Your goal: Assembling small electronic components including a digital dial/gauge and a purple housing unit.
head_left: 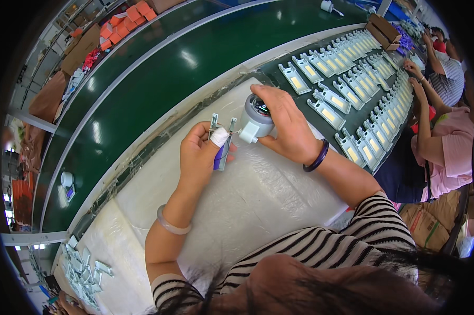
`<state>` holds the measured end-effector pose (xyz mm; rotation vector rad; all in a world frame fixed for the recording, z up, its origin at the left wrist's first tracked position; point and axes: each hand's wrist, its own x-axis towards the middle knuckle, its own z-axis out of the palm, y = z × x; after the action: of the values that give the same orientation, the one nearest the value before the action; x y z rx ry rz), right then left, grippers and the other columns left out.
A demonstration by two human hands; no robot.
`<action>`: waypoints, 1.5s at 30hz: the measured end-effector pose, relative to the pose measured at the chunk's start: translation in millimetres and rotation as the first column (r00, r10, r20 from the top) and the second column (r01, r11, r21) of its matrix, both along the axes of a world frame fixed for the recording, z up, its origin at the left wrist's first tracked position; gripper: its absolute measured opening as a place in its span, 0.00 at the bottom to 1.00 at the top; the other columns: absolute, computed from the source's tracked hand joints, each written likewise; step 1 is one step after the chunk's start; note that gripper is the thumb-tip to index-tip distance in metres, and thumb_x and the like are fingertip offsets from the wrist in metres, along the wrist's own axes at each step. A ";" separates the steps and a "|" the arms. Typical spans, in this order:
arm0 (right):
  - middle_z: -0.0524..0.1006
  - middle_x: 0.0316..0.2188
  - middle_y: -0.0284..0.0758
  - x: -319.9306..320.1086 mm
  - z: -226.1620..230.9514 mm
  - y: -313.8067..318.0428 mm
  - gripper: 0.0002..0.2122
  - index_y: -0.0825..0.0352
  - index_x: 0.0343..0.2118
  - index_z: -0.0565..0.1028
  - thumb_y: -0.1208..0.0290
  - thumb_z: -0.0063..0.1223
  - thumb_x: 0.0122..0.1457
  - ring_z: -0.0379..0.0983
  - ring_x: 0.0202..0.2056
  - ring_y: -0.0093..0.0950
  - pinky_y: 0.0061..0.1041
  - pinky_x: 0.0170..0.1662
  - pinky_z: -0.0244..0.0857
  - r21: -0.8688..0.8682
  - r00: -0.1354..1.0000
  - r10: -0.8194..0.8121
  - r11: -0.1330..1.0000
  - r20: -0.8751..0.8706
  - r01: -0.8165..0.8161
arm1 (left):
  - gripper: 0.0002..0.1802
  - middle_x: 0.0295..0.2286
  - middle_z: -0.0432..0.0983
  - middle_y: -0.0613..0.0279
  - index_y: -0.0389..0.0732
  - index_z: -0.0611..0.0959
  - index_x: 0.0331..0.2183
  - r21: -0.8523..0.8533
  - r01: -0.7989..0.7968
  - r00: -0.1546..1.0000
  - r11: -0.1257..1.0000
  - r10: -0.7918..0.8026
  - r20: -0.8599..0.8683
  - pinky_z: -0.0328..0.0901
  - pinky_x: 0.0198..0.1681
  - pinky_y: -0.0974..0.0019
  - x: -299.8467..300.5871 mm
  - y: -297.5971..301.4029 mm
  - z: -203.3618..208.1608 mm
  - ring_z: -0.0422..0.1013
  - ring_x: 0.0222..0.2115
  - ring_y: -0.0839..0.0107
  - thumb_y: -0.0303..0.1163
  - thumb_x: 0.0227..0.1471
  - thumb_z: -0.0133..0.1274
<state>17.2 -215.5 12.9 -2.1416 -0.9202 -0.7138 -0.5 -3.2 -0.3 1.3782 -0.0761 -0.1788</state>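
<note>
Across the upper left, a glossy green conveyor belt (179,63), bent into an arc by the lens, with white glints of light on its surface. Alongside, a workbench (211,210) under wrinkled translucent plastic sheeting. At far left, two pale metal crossbars (35,239), and beyond them crowded metal shelving (40,60), somewhat blurred. Farther up, stacked orange boxes (124,23) beside brown cardboard. At lower right, brown sacks (428,220); at the upper right rim, whitish brightness, source unclear.
</note>
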 end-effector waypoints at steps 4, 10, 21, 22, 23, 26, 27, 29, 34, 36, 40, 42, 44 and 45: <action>0.66 0.51 0.47 -0.4 -0.2 0.4 0.42 0.69 0.57 0.58 0.83 0.65 0.32 0.62 0.52 0.46 0.37 0.55 0.58 0.011 1.000 -0.004 1.000 -0.007 0.004 | 0.13 0.28 0.75 0.57 0.36 0.74 0.36 -0.001 0.030 0.999 1.000 -0.030 0.011 0.73 0.26 0.68 0.0 -0.7 -1.0 0.75 0.26 0.70 0.36 0.54 0.53; 0.66 0.51 0.47 -0.9 -0.5 0.3 0.42 0.69 0.57 0.58 0.83 0.65 0.33 0.63 0.52 0.46 0.37 0.55 0.59 0.014 1.000 0.003 1.000 -0.011 -0.003 | 0.13 0.28 0.75 0.58 0.35 0.73 0.36 -0.013 0.044 0.999 0.999 -0.043 0.033 0.73 0.27 0.68 -0.9 -0.4 -1.4 0.75 0.26 0.70 0.35 0.54 0.53; 0.65 0.52 0.45 -0.8 0.5 -0.4 0.42 0.68 0.57 0.58 0.81 0.66 0.33 0.62 0.53 0.44 0.36 0.57 0.57 0.004 1.000 -0.003 1.000 -0.024 0.003 | 0.13 0.29 0.74 0.58 0.36 0.73 0.37 0.006 0.054 0.998 0.999 -0.054 0.017 0.73 0.27 0.67 -0.5 -1.2 -0.3 0.75 0.28 0.70 0.34 0.54 0.53; 0.66 0.51 0.47 -1.4 1.2 -0.1 0.42 0.69 0.57 0.58 0.83 0.65 0.32 0.63 0.52 0.46 0.36 0.55 0.59 0.004 1.000 -0.005 1.000 -0.010 0.005 | 0.13 0.30 0.74 0.58 0.36 0.73 0.37 -0.002 0.059 0.998 0.998 -0.059 0.021 0.73 0.27 0.67 -0.5 -0.9 -1.0 0.75 0.28 0.70 0.35 0.54 0.53; 0.66 0.51 0.47 -1.5 1.5 -0.3 0.42 0.69 0.57 0.58 0.83 0.65 0.32 0.63 0.52 0.46 0.36 0.55 0.59 0.005 1.000 -0.003 1.000 -0.011 0.003 | 0.13 0.30 0.74 0.58 0.36 0.73 0.37 -0.010 0.064 0.998 0.998 -0.064 0.025 0.73 0.28 0.67 -0.7 -0.8 -1.1 0.75 0.28 0.70 0.35 0.54 0.53; 0.66 0.51 0.47 -0.4 -0.1 0.8 0.42 0.69 0.57 0.58 0.83 0.65 0.32 0.63 0.52 0.46 0.36 0.55 0.59 -0.005 1.000 -0.010 1.000 -0.010 0.010 | 0.14 0.29 0.74 0.58 0.36 0.73 0.37 -0.024 0.061 0.998 0.998 -0.061 0.019 0.74 0.28 0.66 1.1 -0.4 -3.9 0.75 0.28 0.70 0.36 0.54 0.53; 0.66 0.51 0.47 -0.5 0.1 0.6 0.42 0.69 0.57 0.58 0.83 0.65 0.32 0.62 0.53 0.45 0.36 0.55 0.59 -0.006 1.000 -0.008 1.000 -0.009 0.008 | 0.14 0.29 0.74 0.58 0.36 0.73 0.37 -0.023 0.060 0.998 0.998 -0.060 0.018 0.74 0.28 0.66 0.9 -0.6 -3.9 0.75 0.28 0.70 0.36 0.54 0.53; 0.66 0.51 0.47 -1.2 0.1 0.3 0.42 0.69 0.57 0.58 0.83 0.65 0.32 0.62 0.53 0.45 0.36 0.55 0.59 -0.006 1.000 -0.005 1.000 -0.010 0.005 | 0.14 0.29 0.74 0.58 0.36 0.73 0.37 -0.032 0.058 0.998 0.998 -0.058 0.019 0.74 0.28 0.66 0.6 -0.7 -4.5 0.75 0.28 0.70 0.36 0.54 0.53; 0.65 0.52 0.47 -1.2 -0.3 0.8 0.43 0.69 0.57 0.57 0.82 0.65 0.32 0.62 0.53 0.45 0.37 0.56 0.58 -0.016 1.000 -0.007 1.000 -0.029 0.007 | 0.14 0.29 0.74 0.57 0.36 0.73 0.38 -0.035 0.045 0.998 0.998 -0.046 -0.030 0.74 0.28 0.66 1.7 0.3 -3.8 0.75 0.28 0.69 0.36 0.55 0.52; 0.65 0.52 0.46 -0.7 -1.5 0.7 0.43 0.69 0.57 0.57 0.82 0.65 0.33 0.61 0.53 0.46 0.37 0.56 0.58 -0.032 0.998 -0.020 0.999 -0.053 0.019 | 0.13 0.30 0.74 0.57 0.36 0.73 0.38 -0.035 0.034 0.998 0.999 -0.036 -0.055 0.74 0.28 0.66 3.1 0.4 -3.7 0.75 0.28 0.69 0.35 0.55 0.51; 0.63 0.55 0.44 1.2 -6.6 -0.7 0.44 0.67 0.58 0.57 0.82 0.68 0.33 0.59 0.55 0.44 0.35 0.59 0.54 -0.054 0.992 -0.025 0.998 -0.124 0.019 | 0.13 0.30 0.74 0.58 0.36 0.72 0.38 -0.031 0.005 0.995 1.000 -0.008 -0.104 0.74 0.27 0.67 5.4 0.5 -4.8 0.75 0.27 0.69 0.34 0.55 0.50; 0.62 0.55 0.45 0.4 -5.9 -0.6 0.45 0.66 0.58 0.56 0.82 0.68 0.33 0.59 0.55 0.45 0.35 0.59 0.54 -0.056 0.991 -0.023 0.998 -0.134 0.015 | 0.12 0.30 0.74 0.58 0.36 0.73 0.38 -0.038 -0.001 0.994 0.999 -0.004 -0.114 0.74 0.26 0.67 6.0 0.9 -5.5 0.75 0.28 0.70 0.34 0.55 0.50; 0.62 0.55 0.45 -0.1 -5.2 -0.2 0.45 0.66 0.58 0.56 0.81 0.68 0.33 0.59 0.55 0.45 0.35 0.59 0.54 -0.058 0.990 -0.020 0.998 -0.142 0.012 | 0.12 0.30 0.74 0.58 0.36 0.72 0.38 -0.051 0.002 0.994 0.999 -0.008 -0.105 0.74 0.26 0.67 6.7 1.7 -7.3 0.75 0.28 0.70 0.34 0.55 0.51; 0.62 0.55 0.45 -0.2 -5.0 -0.1 0.45 0.66 0.59 0.56 0.81 0.68 0.33 0.59 0.55 0.45 0.35 0.59 0.54 -0.061 0.989 -0.020 0.998 -0.145 0.011 | 0.12 0.30 0.74 0.58 0.36 0.72 0.38 -0.051 0.001 0.994 0.999 -0.006 -0.105 0.74 0.26 0.67 6.8 2.1 -7.8 0.75 0.28 0.70 0.34 0.55 0.51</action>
<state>17.0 -215.6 7.9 -2.2229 -0.8573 -0.5352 6.2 -1.1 -8.1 1.3155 0.0046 -0.2503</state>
